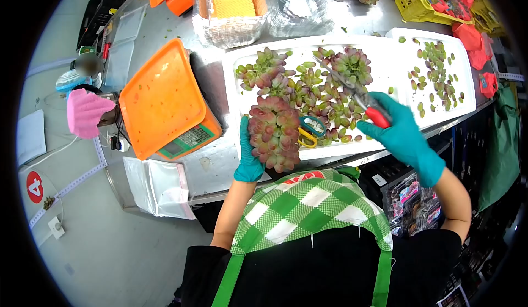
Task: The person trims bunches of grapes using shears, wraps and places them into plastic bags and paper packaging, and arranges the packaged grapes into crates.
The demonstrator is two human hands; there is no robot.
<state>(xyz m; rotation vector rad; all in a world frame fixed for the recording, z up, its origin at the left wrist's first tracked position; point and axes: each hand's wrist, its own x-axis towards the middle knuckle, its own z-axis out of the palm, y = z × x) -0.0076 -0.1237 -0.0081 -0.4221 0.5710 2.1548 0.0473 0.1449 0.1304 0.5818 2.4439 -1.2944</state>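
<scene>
My left hand [250,153], in a teal glove, is closed on a large reddish-green succulent [274,134] at the tray's near edge. The plant hides most of its fingers. Gloved alike, my right hand [400,131] grips long-nose pliers [360,95] by their red handle, tips pointing up and left over the tray. Beneath them the white foam tray [385,76] holds loose succulent leaves [338,112], another rosette [352,65] and a leafy cluster [267,68]. Scissors [311,131] with yellow and blue handles lie right beside the held succulent.
An orange-topped scale [162,98] stands left of the tray. Clear plastic boxes [231,29] sit behind it. Another white tray [465,87] with loose leaves adjoins on the right, below a yellow crate [407,4]. Plastic bags [159,189] hang over the table's front edge.
</scene>
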